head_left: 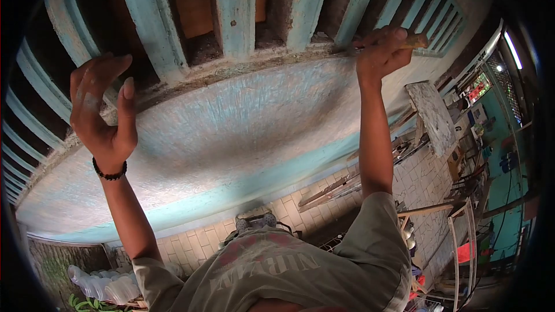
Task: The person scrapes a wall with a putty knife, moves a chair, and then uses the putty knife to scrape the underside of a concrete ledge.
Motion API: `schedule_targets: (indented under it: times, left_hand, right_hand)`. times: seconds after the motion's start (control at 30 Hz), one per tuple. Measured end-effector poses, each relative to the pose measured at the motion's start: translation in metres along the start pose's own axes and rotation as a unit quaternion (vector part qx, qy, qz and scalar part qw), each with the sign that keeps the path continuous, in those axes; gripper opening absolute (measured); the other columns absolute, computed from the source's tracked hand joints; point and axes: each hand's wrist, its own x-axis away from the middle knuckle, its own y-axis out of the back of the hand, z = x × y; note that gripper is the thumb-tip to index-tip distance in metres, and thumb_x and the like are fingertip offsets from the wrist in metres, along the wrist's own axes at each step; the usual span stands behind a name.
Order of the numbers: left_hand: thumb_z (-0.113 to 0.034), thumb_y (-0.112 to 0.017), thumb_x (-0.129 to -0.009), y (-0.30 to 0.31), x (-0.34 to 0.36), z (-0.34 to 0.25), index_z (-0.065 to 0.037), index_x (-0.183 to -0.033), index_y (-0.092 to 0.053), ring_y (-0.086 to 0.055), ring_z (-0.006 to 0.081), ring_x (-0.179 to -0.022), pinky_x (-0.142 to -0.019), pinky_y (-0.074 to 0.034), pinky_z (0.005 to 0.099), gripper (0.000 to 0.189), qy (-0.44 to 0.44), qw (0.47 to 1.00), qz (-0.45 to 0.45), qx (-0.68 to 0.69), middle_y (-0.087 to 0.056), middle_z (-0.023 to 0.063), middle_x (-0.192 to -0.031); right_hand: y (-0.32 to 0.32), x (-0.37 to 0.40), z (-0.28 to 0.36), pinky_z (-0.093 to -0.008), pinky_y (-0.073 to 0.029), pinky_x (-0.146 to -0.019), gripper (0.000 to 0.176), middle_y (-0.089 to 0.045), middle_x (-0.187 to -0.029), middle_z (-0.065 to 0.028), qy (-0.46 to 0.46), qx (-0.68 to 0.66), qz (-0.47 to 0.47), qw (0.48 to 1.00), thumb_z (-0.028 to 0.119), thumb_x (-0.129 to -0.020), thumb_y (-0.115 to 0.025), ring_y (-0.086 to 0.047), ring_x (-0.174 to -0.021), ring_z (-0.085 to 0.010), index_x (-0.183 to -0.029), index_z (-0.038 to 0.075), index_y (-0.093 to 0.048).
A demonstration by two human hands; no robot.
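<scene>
My left hand (103, 117), with a dark beaded bracelet (110, 174) at the wrist, is raised at the ledge below the slats. Its fingers are apart and curved, and it holds nothing. My right hand (378, 60) is closed around a wooden-handled tool (417, 41) at the right part of the ledge. The yellowish-brown handle end sticks out to the right; I cannot tell what its working end is. Turquoise slats (236, 11) with worn paint rise above the rough, dirty ledge (225, 69). Under it, the wall (243, 107) shows streaky turquoise and whitish patches.
Tiled floor (185, 247) runs along the wall's foot, with wooden strips (330, 192) lying on it. A worn board (432, 117) stands at the right, near a wooden frame (469, 242) and clutter. Clear plastic containers (104, 285) sit at the lower left.
</scene>
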Motion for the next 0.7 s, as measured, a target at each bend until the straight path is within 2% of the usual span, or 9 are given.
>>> schedule_targets:
  times: [0.07, 0.17, 0.27, 0.3, 0.4, 0.43, 0.5, 0.6, 0.7]
  left_hand:
    - [-0.011, -0.061, -0.094, 0.003, -0.003, 0.004, 0.0, -0.112, -0.074, -0.064, 0.0329, -0.113, -0.101, -0.047, 0.0434, 0.024, -0.007, 1.0, 0.003, 0.004, -0.074, 0.0141, -0.111]
    - [-0.011, -0.062, -0.095, 0.003, -0.011, 0.009, 0.001, -0.113, -0.074, -0.065, 0.0322, -0.114, -0.101, -0.048, 0.0427, 0.025, -0.015, 1.0, 0.006, 0.003, -0.074, 0.0147, -0.113]
    - [-0.012, -0.065, -0.094, -0.009, -0.017, 0.012, -0.001, -0.115, -0.074, -0.065, 0.0301, -0.116, -0.101, -0.049, 0.0415, 0.025, -0.006, 1.0, -0.023, 0.011, -0.073, 0.0142, -0.117]
    - [-0.012, -0.066, -0.094, -0.014, -0.019, 0.013, -0.002, -0.115, -0.075, -0.065, 0.0293, -0.117, -0.101, -0.05, 0.0412, 0.025, -0.001, 0.999, -0.039, 0.015, -0.072, 0.014, -0.119]
    - [-0.012, -0.069, -0.094, -0.025, -0.026, 0.011, -0.005, -0.117, -0.075, -0.065, 0.0272, -0.119, -0.101, -0.05, 0.0409, 0.025, -0.006, 0.997, -0.076, -0.019, -0.071, 0.013, -0.124]
    - [-0.017, -0.074, -0.089, -0.028, -0.03, 0.009, -0.005, -0.11, -0.077, -0.067, 0.0261, -0.112, -0.095, -0.053, 0.037, 0.024, -0.02, 0.994, -0.102, -0.022, -0.072, 0.0105, -0.12]
    - [-0.015, -0.074, -0.089, -0.028, -0.031, 0.011, -0.005, -0.11, -0.077, -0.067, 0.0256, -0.111, -0.094, -0.053, 0.0365, 0.023, -0.03, 0.995, -0.098, 0.003, -0.072, 0.0105, -0.118]
    - [-0.013, -0.074, -0.089, -0.025, -0.034, 0.009, -0.005, -0.11, -0.076, -0.068, 0.0251, -0.11, -0.093, -0.053, 0.0359, 0.023, -0.039, 0.995, -0.087, 0.032, -0.073, 0.0102, -0.116]
    - [-0.01, -0.074, -0.088, -0.025, -0.036, 0.004, -0.005, -0.109, -0.076, -0.068, 0.0249, -0.108, -0.092, -0.052, 0.0356, 0.022, -0.046, 0.994, -0.082, 0.055, -0.073, 0.0099, -0.115]
  right_hand:
    - [0.005, -0.003, 0.007, -0.0272, -0.04, -0.038, 0.048, -0.046, -0.049, -0.0015, -0.007, -0.008, -0.004, 1.0, 0.046, -0.106, -0.051, -0.049, -0.04, -0.0107, -0.082, 0.005, -0.046]
    - [0.012, -0.014, -0.007, -0.0266, -0.037, -0.044, 0.047, -0.045, -0.052, 0.0009, 0.03, 0.011, -0.02, 0.999, 0.044, -0.106, -0.054, -0.045, -0.046, -0.0098, -0.081, 0.005, -0.047]
    - [-0.006, -0.013, -0.011, -0.0265, -0.034, -0.051, 0.047, -0.046, -0.059, 0.0025, 0.048, 0.083, -0.022, 0.995, 0.042, -0.106, -0.055, -0.042, -0.054, -0.0092, -0.078, 0.006, -0.047]
    - [-0.019, -0.009, -0.017, -0.0272, -0.033, -0.054, 0.045, -0.047, -0.064, 0.0028, 0.075, 0.078, -0.065, 0.992, 0.038, -0.105, -0.057, -0.041, -0.058, -0.0086, -0.076, 0.007, -0.044]
    - [-0.014, -0.012, -0.021, -0.0257, -0.036, -0.048, 0.049, -0.049, -0.057, 0.0006, 0.187, 0.138, 0.015, 0.973, 0.047, -0.105, -0.057, -0.046, -0.051, -0.0079, -0.077, 0.009, -0.044]
    - [-0.014, -0.01, -0.014, -0.0256, -0.036, -0.05, 0.049, -0.049, -0.059, 0.0012, 0.161, 0.131, 0.015, 0.978, 0.047, -0.104, -0.058, -0.045, -0.053, -0.0073, -0.078, 0.009, -0.043]
    - [-0.015, -0.007, 0.004, -0.0253, -0.034, -0.054, 0.049, -0.048, -0.063, 0.0026, 0.11, 0.116, 0.013, 0.987, 0.048, -0.104, -0.059, -0.043, -0.058, -0.006, -0.079, 0.009, -0.042]
    - [-0.012, -0.01, -0.005, -0.0242, -0.035, -0.056, 0.046, -0.047, -0.065, 0.0034, 0.059, 0.07, 0.009, 0.996, 0.043, -0.104, -0.059, -0.042, -0.061, -0.0056, -0.08, 0.008, -0.042]
    - [-0.035, -0.011, -0.02, -0.0243, -0.035, -0.054, 0.042, -0.047, -0.064, 0.0036, 0.154, 0.075, -0.04, 0.984, 0.038, -0.104, -0.058, -0.043, -0.058, -0.0056, -0.081, 0.008, -0.042]
